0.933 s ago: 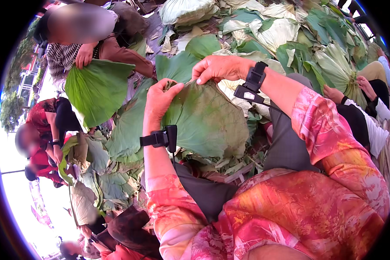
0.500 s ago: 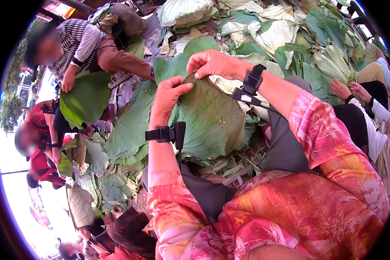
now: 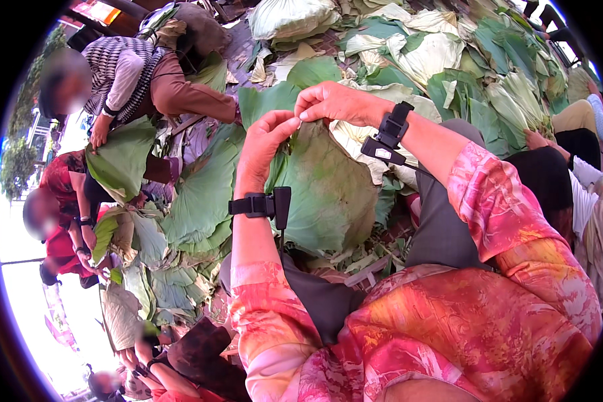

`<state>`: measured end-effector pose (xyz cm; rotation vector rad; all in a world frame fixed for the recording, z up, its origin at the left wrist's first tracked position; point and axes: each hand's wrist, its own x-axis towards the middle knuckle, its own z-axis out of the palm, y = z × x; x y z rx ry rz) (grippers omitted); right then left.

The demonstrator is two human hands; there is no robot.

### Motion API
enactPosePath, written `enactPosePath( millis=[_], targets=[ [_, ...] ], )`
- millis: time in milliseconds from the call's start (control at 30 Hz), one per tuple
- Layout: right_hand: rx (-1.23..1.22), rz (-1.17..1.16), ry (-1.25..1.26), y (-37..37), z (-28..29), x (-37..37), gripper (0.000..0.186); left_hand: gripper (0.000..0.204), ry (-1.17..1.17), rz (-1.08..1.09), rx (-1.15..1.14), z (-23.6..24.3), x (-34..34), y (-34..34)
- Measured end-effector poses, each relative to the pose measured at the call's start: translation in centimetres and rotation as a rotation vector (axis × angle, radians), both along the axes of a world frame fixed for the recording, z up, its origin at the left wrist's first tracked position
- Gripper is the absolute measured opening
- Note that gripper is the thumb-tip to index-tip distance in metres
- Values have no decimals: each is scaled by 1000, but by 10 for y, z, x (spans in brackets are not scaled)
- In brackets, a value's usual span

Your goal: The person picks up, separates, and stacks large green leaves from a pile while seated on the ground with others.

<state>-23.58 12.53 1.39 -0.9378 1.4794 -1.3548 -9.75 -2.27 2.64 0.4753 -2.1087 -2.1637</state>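
Note:
A large green lotus leaf (image 3: pixel 325 191) with a brownish upper right part hangs before my lap. My left hand (image 3: pixel 264 144) pinches with thumb and index finger close to its upper edge. Beside it, my right hand (image 3: pixel 342 105) is closed in a pinch on the same edge, and the fingertips of both hands almost meet. A small pale bit shows between the fingertips, too small to make out. Behind the held leaf lies another broad green leaf (image 3: pixel 204 184) to the left.
Heaped green and dried leaves (image 3: pixel 442 57) cover the ground ahead and to the right. At the left, a person in a checked vest holds a green leaf (image 3: pixel 122 159). Another person's hand (image 3: pixel 536 139) is at a leaf bundle on the right. A pale bulging bundle (image 3: pixel 293 19) stands far ahead.
My fingertips have come closer together, and the leaf's upper edge has tilted and folded slightly. The person at left has lifted and folded their leaf.

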Motion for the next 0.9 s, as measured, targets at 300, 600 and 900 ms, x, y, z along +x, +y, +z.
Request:
enactPosePath(
  millis=[300, 600, 900],
  targets=[
    [-18, -54, -79, -3, 6, 10, 15, 7, 21, -77, -56, -17, 0, -9],
    [144, 128, 142, -2, -5, 0, 20, 6, 88, 79, 12, -23, 0, -14],
    [157, 54, -57, -2, -3, 23, 26, 8, 122, 242, 127, -25, 2, -11]
  ],
)
